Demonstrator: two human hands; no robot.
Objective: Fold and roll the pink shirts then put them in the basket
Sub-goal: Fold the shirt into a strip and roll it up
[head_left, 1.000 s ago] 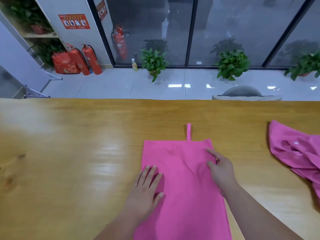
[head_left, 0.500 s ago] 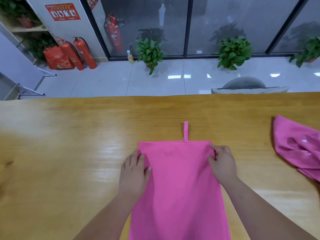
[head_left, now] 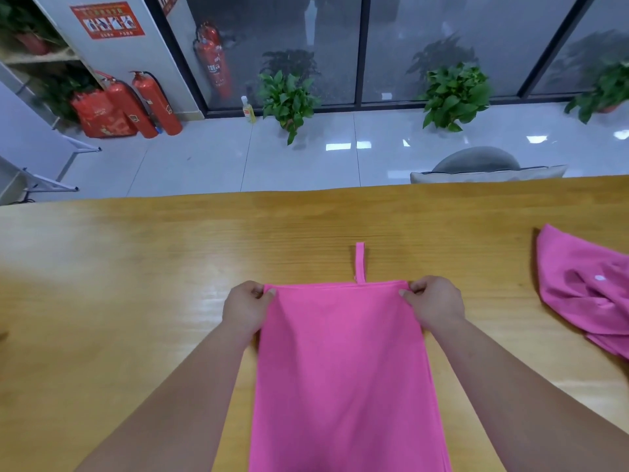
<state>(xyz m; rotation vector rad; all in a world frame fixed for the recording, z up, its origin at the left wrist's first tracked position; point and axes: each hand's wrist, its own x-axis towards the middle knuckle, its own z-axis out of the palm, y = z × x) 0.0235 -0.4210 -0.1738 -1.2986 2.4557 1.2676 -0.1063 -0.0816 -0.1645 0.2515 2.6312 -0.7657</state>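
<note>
Folded pink shirt (head_left: pixel 343 369) lying flat on counter (head_left: pixel 136 284) as a long narrow strip, from near edge toward the middle. Thin strap (head_left: pixel 360 262) poking out past its far edge. Left hand (head_left: pixel 246 308) pinching far-left corner, right hand (head_left: pixel 434 303) pinching far-right corner, fingers curled onto the cloth. Second pink shirt (head_left: pixel 589 294) crumpled at right side of counter, well apart from the first. Counter top wooden, glossy. Past far edge: grey chair back (head_left: pixel 476 163), pale tiled floor (head_left: pixel 204 165), potted plants (head_left: pixel 289 97) along a glass wall. Red fire extinguishers (head_left: pixel 155 102) at left beside a pillar with a red sign (head_left: pixel 108 20).
</note>
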